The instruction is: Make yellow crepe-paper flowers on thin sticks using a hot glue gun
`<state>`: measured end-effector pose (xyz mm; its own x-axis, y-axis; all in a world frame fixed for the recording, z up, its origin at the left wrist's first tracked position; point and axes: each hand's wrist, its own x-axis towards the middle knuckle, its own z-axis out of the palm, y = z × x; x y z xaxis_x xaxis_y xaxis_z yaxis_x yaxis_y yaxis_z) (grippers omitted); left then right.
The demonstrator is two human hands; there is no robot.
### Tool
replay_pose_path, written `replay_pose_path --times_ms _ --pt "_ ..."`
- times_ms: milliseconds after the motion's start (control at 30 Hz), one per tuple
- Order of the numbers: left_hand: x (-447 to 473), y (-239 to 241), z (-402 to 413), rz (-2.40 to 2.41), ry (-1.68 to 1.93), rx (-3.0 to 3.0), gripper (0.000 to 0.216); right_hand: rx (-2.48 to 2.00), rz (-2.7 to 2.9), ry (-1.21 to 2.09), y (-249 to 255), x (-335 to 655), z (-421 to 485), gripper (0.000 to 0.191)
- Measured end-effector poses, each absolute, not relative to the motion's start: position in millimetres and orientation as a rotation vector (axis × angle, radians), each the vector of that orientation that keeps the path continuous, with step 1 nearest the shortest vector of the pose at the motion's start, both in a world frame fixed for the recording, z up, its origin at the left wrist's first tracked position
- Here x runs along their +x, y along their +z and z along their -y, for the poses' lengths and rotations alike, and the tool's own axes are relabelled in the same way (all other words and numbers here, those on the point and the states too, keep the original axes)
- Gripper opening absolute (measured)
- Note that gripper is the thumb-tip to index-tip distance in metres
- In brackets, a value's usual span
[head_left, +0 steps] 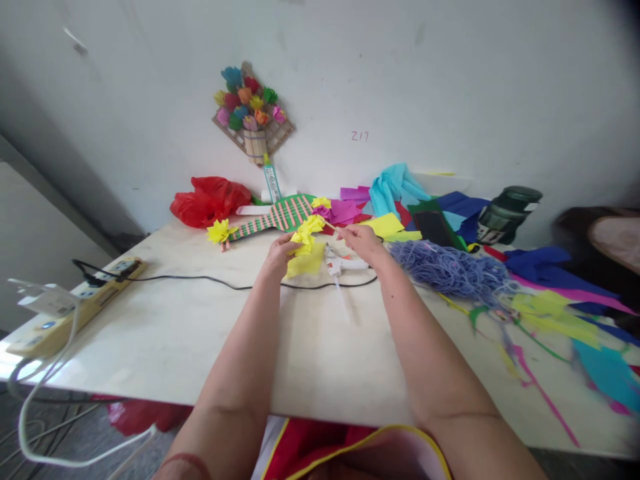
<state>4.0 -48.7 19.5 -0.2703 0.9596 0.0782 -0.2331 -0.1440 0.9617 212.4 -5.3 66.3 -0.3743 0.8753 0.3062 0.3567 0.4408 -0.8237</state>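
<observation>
Directions read off a clock face centred on your work, 12 toward the wall [330, 80]. Power strip [115, 283]: between 8 and 9 o'clock, on the left of the table [200, 347], with a white charger [50, 301] at its near end. Red plastic bag [215, 200]: between 9 and 10. Same bearing, nearer you: green guitar-shaped piece [293, 215] with pale pink strips, yellow bloom [219, 231] at its narrow end. Floral ornament [250, 100], mounted on the wall: 11. Your left hand [280, 255], at 8, grips a ruffled yellow paper flower [306, 235], which sits at the clock's centre. Flat yellow sheet [307, 262]: 6. White glue gun [350, 265]: 4, lying on the table. Your right hand [364, 241], at 3, pinches a thin stick [333, 228]; its end points at the flower's right edge, but you cannot tell whether they touch. Crumpled light-blue paper [397, 185]: 2. Purple string bundle [450, 268]: between 3 and 4. Dark green jar [510, 215]: about 3, farther out.
</observation>
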Motion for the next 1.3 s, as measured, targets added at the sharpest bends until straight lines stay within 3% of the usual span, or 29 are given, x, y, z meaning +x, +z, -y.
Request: replay_pose_path --times_ms 267,500,833,1300 --pt "2.9 21.3 49.1 -1.125 1.580 0.909 0.053 -1.008 1.795 0.782 65.8 220.4 -3.0 0.035" --pt "2.4 17.1 46.5 -1.262 1.487 1.009 0.047 -0.999 1.520 0.709 71.8 231.4 -9.1 0.036" --pt "5.0 18.1 48.9 -1.370 1.387 1.153 0.040 -1.014 1.802 0.885 61.7 214.5 -2.2 0.026" --pt "14.8 28.6 56.9 -1.139 1.362 1.119 0.044 -0.979 1.871 0.899 58.8 196.9 6.2 0.022"
